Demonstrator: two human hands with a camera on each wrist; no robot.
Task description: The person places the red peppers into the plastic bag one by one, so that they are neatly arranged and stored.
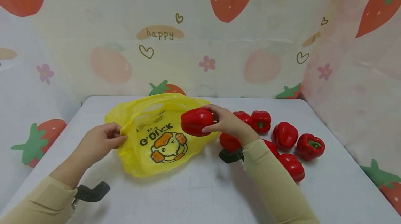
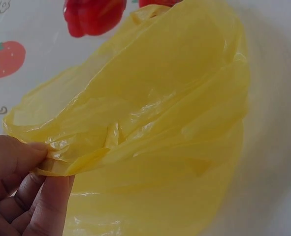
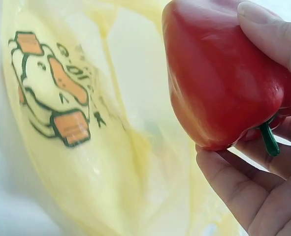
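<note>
A yellow plastic bag (image 1: 131, 154) with a printed duck stands on the table, its mouth spread toward the top. At its left edge my left hand (image 1: 101, 140) pinches the rim between thumb and fingers; the left wrist view shows the bag (image 2: 175, 108) bunched at the fingertips of the hand (image 2: 22, 182). My right hand (image 1: 230, 124) grips a red bell pepper (image 1: 195, 122) in front of the bag's right side. Seen from the right wrist, the pepper (image 3: 224, 73) lies between thumb and fingers, with its green stem toward the palm of the hand (image 3: 268, 196).
Several more red bell peppers (image 1: 285, 136) lie in a loose group on the white table (image 1: 200, 196), right of the bag, some partly hidden by the right arm. A strawberry-patterned cloth (image 1: 194, 53) hangs behind and at both sides.
</note>
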